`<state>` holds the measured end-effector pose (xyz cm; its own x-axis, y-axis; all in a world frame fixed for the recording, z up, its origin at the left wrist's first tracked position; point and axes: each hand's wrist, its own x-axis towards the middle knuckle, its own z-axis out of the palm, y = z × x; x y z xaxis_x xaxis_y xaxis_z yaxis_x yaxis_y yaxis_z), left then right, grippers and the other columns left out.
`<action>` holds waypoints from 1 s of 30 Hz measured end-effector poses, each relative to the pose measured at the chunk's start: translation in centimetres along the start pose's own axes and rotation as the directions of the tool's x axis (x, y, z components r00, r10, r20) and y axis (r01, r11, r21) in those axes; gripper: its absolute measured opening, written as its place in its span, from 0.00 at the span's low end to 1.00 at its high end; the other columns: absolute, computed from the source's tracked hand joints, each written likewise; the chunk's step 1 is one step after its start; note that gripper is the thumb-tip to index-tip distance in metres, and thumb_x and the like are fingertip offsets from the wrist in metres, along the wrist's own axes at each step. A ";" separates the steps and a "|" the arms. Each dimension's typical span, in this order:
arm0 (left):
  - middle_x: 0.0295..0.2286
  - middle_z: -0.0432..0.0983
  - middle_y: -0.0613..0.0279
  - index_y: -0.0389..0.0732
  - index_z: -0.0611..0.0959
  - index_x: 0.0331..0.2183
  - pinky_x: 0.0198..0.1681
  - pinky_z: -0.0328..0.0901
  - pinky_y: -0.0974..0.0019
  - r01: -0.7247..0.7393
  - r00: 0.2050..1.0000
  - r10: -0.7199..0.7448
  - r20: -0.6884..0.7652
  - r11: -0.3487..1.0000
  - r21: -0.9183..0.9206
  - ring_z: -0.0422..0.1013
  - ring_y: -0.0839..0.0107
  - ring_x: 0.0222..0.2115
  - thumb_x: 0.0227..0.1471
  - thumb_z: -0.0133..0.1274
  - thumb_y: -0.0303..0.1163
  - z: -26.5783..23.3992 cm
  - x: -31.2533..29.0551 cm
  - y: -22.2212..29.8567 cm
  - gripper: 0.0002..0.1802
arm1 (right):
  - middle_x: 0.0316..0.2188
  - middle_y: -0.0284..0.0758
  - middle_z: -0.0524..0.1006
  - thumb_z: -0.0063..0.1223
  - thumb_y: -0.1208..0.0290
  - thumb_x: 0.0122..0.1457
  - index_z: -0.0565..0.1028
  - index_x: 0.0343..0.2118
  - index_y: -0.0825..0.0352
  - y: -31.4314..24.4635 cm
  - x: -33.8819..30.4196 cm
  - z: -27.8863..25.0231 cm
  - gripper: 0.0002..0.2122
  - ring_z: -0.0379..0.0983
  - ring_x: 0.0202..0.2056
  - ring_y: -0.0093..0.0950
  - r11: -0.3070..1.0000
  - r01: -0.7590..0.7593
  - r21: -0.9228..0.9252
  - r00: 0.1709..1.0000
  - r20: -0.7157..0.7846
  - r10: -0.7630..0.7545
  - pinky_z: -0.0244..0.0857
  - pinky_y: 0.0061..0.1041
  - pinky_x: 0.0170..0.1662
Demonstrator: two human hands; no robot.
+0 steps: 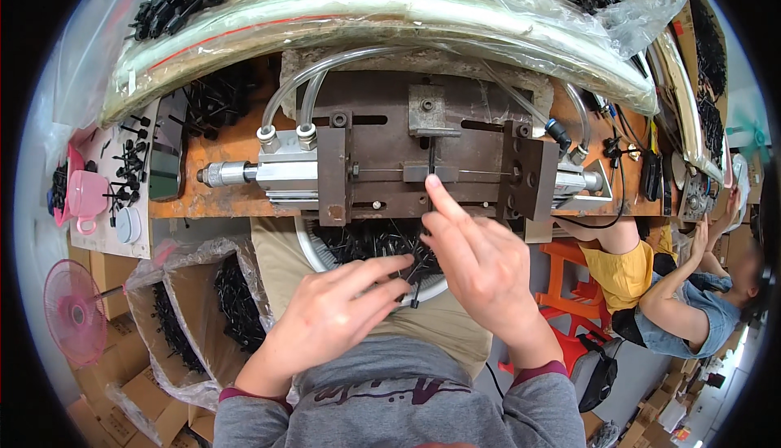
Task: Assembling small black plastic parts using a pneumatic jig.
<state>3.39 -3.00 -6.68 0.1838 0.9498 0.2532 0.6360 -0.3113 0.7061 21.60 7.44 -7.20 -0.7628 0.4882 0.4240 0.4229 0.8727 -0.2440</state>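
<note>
Just beyond the index fingertip of our right hand [486, 263] lies the black strip [432, 152], at the small block [415, 173] where a silver cylinder [289, 175] firing early might pinch us; whether that grip or our left hand [335, 306] holds anything, we cannot tell.

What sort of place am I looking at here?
Probably a small workshop or assembly area: a metal fixture with clear tubes sits on a worn wooden bench, and a plastic-lined carton holds many similar black parts.
</note>
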 end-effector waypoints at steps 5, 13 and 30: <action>0.35 0.79 0.57 0.37 0.86 0.32 0.35 0.73 0.70 0.089 0.988 -0.124 -0.091 0.944 -0.318 0.77 0.67 0.32 0.39 0.65 0.21 0.5 -1.7 -1.6 0.13 | 0.51 0.48 0.74 0.55 0.78 0.44 0.74 0.34 0.71 -0.5 0.9 -0.8 0.11 0.70 0.17 0.21 0.998 -0.027 -0.051 0.997 0.076 0.031 0.63 0.20 0.25; 0.32 0.80 0.55 0.34 0.86 0.32 0.37 0.73 0.68 0.124 0.965 -0.250 -0.073 0.688 -0.715 0.77 0.66 0.34 0.39 0.65 0.18 1.7 -4.4 -2.8 0.11 | 0.50 0.43 0.76 0.57 0.77 0.44 0.75 0.34 0.69 -0.3 0.2 -0.2 0.11 0.68 0.17 0.23 0.998 -0.047 -0.041 0.999 0.026 0.048 0.64 0.21 0.25; 0.32 0.81 0.56 0.36 0.87 0.31 0.39 0.73 0.66 0.081 0.980 -0.184 -0.072 0.707 -0.702 0.78 0.65 0.34 0.39 0.65 0.19 1.5 -4.5 -1.5 0.11 | 0.32 0.37 0.79 0.57 0.81 0.57 0.78 0.33 0.73 -3.9 -1.4 0.0 0.02 0.74 0.26 0.17 0.021 -0.458 0.889 0.846 0.429 0.317 0.66 0.14 0.24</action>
<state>2.71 -6.72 -9.85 0.0097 0.9861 0.1658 -0.0614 -0.1649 0.9844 21.07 3.37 -6.81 -0.7209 0.6869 -0.0925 -0.0763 -0.2112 -0.9745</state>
